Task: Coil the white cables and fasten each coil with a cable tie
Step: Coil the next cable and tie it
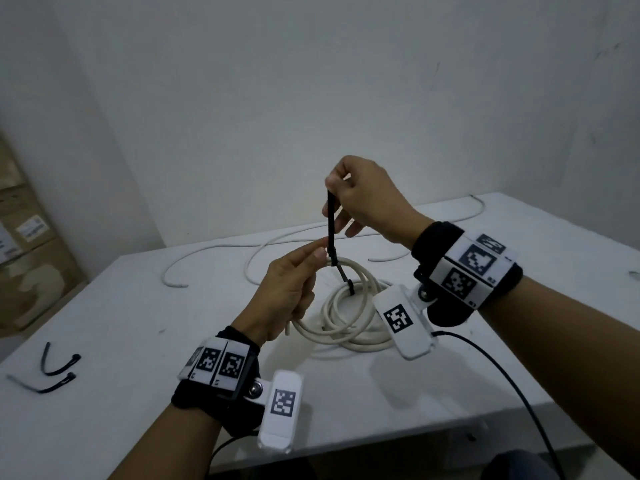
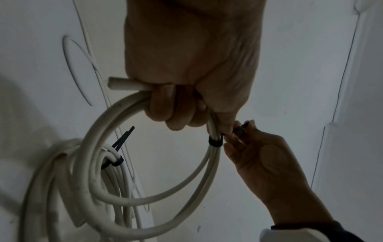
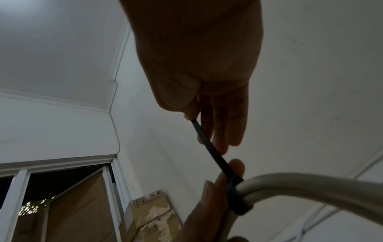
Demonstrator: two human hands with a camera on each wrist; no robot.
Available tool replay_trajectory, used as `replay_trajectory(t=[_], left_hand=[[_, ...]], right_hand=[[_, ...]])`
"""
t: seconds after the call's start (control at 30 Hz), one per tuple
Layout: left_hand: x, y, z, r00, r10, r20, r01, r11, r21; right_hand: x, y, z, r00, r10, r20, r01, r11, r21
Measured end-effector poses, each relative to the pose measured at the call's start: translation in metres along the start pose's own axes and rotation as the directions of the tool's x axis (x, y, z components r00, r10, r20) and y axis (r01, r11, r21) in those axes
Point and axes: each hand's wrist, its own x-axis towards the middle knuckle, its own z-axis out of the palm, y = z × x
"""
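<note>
My left hand (image 1: 294,289) grips a white cable coil (image 1: 360,282) held above the table, its forefinger and thumb by the tie's head. A black cable tie (image 1: 331,223) is looped round the coil's top (image 2: 214,142). My right hand (image 1: 356,195) pinches the tie's tail and holds it straight up from the coil (image 3: 209,147). The coil's cut end (image 2: 116,83) sticks out of my left fist. A second white coil (image 2: 68,180) lies on the table below, bound with its own black tie (image 2: 116,162).
Loose white cables (image 1: 214,251) lie across the far half of the white table (image 1: 104,323). Two spare black ties (image 1: 55,372) lie at the near left. Cardboard boxes (image 1: 24,237) stand against the left wall. A black wire (image 1: 502,375) trails from my right wrist.
</note>
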Motion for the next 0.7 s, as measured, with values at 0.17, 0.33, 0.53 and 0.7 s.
replay_trajectory(t=[0.17, 0.33, 0.53, 0.7], left_hand=[[-0.003, -0.002, 0.007, 0.999, 0.023, -0.028, -0.022, 1.000, 0.019], [-0.004, 0.000, 0.013, 0.998, 0.011, -0.068, -0.010, 1.000, 0.015], [-0.007, 0.011, 0.019, 0.999, -0.035, 0.012, 0.034, 0.999, 0.040], [-0.006, 0.017, 0.018, 0.999, -0.032, -0.029, 0.034, 0.998, 0.057]], right_hand=[[-0.002, 0.005, 0.006, 0.999, 0.025, 0.044, -0.027, 0.999, 0.043], [0.001, 0.004, 0.006, 0.999, 0.012, -0.030, -0.012, 1.000, 0.027], [0.014, 0.001, 0.000, 0.994, 0.039, -0.107, -0.029, 0.995, 0.095], [0.017, 0.002, -0.004, 0.990, 0.059, -0.126, -0.036, 0.983, 0.181]])
